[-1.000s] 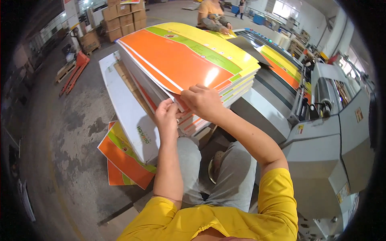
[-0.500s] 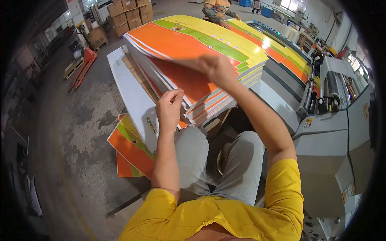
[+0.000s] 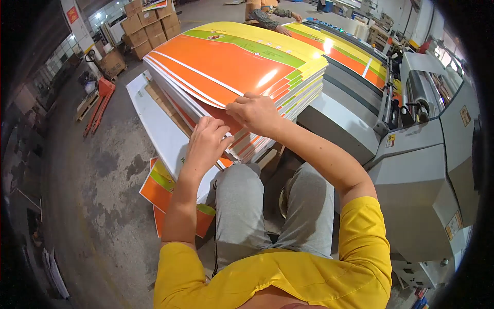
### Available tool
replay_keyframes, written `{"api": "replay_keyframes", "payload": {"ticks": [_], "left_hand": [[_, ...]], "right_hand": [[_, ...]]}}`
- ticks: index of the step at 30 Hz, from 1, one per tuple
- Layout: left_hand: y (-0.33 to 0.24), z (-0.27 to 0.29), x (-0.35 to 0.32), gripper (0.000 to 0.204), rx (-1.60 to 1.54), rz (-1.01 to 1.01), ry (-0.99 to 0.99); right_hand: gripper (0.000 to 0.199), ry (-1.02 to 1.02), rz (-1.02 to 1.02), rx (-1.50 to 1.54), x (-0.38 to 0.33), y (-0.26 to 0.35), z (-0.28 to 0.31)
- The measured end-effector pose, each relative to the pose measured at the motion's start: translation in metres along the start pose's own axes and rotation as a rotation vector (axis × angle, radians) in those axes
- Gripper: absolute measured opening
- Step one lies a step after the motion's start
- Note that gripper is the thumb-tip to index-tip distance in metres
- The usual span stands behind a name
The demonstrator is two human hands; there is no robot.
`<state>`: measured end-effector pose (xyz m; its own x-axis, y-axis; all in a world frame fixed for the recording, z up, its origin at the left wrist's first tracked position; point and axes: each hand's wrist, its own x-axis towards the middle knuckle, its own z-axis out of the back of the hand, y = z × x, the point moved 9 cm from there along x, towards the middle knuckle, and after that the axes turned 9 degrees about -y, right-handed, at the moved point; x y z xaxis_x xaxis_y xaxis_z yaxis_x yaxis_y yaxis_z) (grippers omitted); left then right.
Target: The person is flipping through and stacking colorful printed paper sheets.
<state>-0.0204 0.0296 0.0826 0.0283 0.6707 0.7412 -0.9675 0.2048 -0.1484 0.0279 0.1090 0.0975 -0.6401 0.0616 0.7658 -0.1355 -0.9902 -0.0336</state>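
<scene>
A tall stack of large glossy printed sheets [image 3: 234, 67], orange, green and yellow, stands in front of my knees. My right hand [image 3: 254, 114] is closed on the near edge of the top printed sheets, fingers bent over the edge at the near left corner. Just left of it, my left hand [image 3: 204, 143] rests at the stack's side, its fingers loosely bent and apart, with nothing visible in them. White edges show where the upper sheets sit unevenly. The undersides of both hands are hidden.
A long white panel [image 3: 159, 123] lies left of the stack, with more printed sheets [image 3: 159, 190] below it. On the right stands a grey machine [image 3: 411, 180], its bed carrying printed sheets. Another person's arm [image 3: 267, 21] reaches over the far side. A red pallet jack [image 3: 103, 103] stands left.
My right hand has come down and toward me, bringing the lifted sheets down onto the stack. My left hand has moved slightly left and its pinch has loosened. The view has shifted.
</scene>
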Motion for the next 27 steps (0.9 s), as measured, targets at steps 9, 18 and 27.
{"api": "replay_keyframes", "payload": {"ticks": [9, 18, 27], "left_hand": [[-0.028, 0.001, 0.001, 0.012, 0.143, -0.455, 0.000], [-0.029, -0.005, 0.004, 0.008, 0.306, -0.600, 0.095], [-0.013, -0.005, 0.028, 0.011, 0.030, -0.371, 0.146]], "right_hand": [[0.012, 0.031, 0.038, -0.070, 0.002, 0.001, 0.003], [0.016, 0.038, 0.022, -0.077, 0.000, 0.007, -0.001], [0.014, 0.130, -0.150, 0.041, -0.003, -0.008, -0.011]]}}
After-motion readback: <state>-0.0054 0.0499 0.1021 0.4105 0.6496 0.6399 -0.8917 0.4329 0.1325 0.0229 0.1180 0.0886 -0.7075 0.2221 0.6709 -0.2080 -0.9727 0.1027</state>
